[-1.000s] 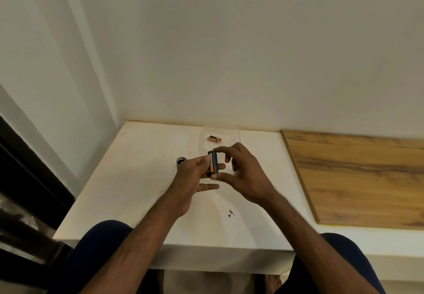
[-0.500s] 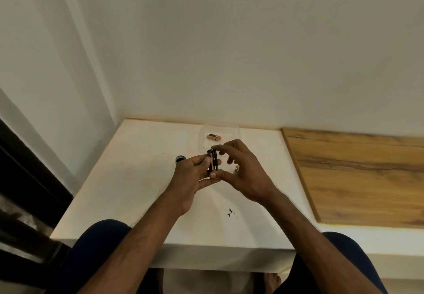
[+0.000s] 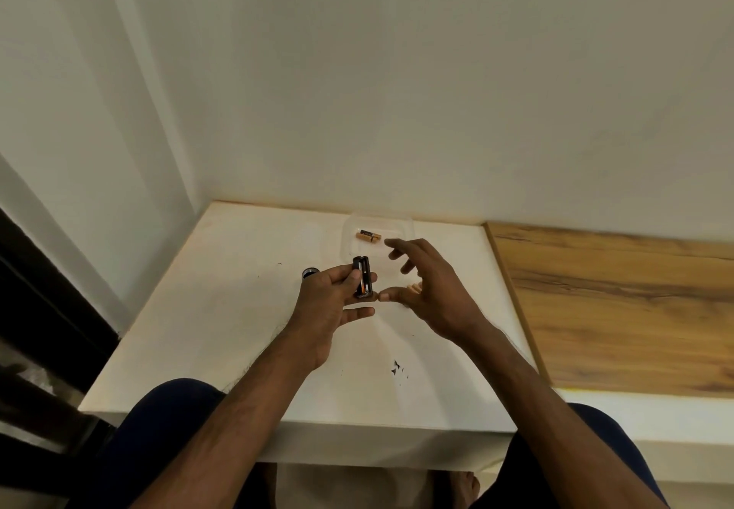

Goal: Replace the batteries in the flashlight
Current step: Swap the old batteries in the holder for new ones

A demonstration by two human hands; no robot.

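While left hand fingers clamp battery holder | right hand fingers apart | spare batteries behind | flashlight beside

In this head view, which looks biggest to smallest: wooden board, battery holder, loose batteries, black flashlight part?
Largest first:
1. wooden board
2. battery holder, though held nearer the camera
3. loose batteries and black flashlight part look alike; the left hand half hides the part, so unranked.

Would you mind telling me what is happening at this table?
A seated person is changing flashlight batteries. Their left hand grips a black battery holder, while the right hand hovers open beside it. A loose battery lies in a clear tray behind, and a black flashlight part sits on the white table.
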